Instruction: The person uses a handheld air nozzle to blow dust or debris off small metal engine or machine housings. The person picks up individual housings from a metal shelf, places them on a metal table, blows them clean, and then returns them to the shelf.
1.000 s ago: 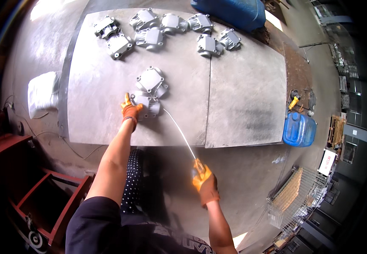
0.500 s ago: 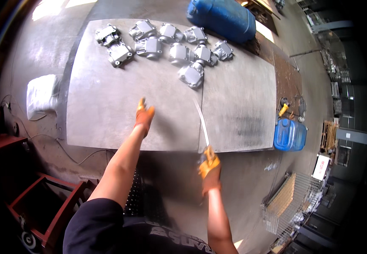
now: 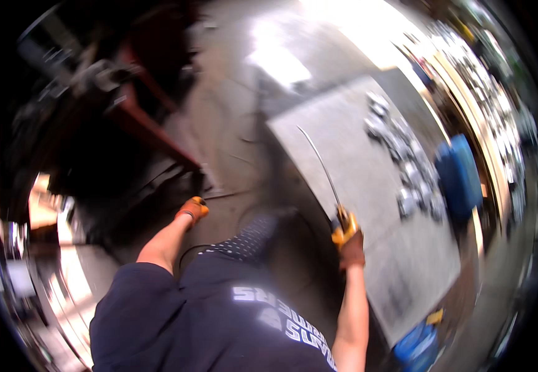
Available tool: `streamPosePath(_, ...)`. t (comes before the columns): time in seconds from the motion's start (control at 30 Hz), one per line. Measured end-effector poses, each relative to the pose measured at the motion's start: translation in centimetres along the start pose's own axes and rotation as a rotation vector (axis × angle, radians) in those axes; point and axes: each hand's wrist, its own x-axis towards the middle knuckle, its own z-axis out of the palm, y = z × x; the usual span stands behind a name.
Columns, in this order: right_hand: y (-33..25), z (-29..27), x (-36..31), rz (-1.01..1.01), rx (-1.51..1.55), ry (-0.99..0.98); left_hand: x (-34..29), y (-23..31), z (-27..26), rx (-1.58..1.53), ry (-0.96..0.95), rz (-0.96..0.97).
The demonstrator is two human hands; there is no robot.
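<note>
Grip of the right hand: the gloved fingers are clenched around the lower end of a thin rod, which slants up and to the left, its tip over the near side of the grey table. Whether the tip touches the tabletop cannot be told. The left hand, also gloved, is well apart from the table, off to its left, with the fingers curled; whether they grasp anything cannot be told. Nearest to it is a dark red frame, largely in shadow.

The silvery metal parts lie together in a long cluster toward the far side of the table, well apart from both hands and from the rod. A blue container lies just beyond them, and a second blue jug is near the table's right end.

As to progress, the parts appear to be gathered into one group, and none is seen in either hand; the rod, by contrast, has not been put down. Blur hides the surfaces of the parts, so how many are finished, and how many are left, cannot be judged.
</note>
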Motion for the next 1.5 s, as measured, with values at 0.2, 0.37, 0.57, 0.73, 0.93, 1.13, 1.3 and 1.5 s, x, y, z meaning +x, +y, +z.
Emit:
streamPosePath(0.2,0.9,8.1,-8.3,-0.125,0.074,-0.166,-14.4,-17.0,-3.7,-0.195,0.241,-0.330)
streamPosePath(0.37,-4.7,9.5,-10.8,-0.183,-0.171,-0.354,-13.5,-32.1,-3.3,-0.454,0.691,-0.563)
streamPosePath(0.57,-5.6,12.6,-7.9,-0.376,0.029,-0.138,-8.3,-27.7,-23.6,-1.028,1.299,-0.007)
streamPosePath(0.73,-15.2,15.6,-10.2,-0.227,-0.099,-0.242,-6.0,-31.3,-48.2,-1.427,1.303,0.854)
streamPosePath(0.93,-20.5,22.8,-11.6,0.051,0.107,-0.025,-10.7,-25.0,-68.9,-0.125,1.655,0.325)
streamPosePath(1.13,-27.1,29.9,-14.0,0.176,0.125,0.064,-5.4,-27.8,-79.3,-0.040,1.071,0.244)
streamPosePath(1.3,-22.9,33.1,-13.8,-0.088,-0.014,0.143,-2.4,-26.9,-81.5,-0.040,1.309,0.551)
streamPosePath(1.5,-24.1,33.7,-16.7,-0.133,-0.059,0.109,-8.3,-21.6,-82.6,0.385,1.653,0.711)
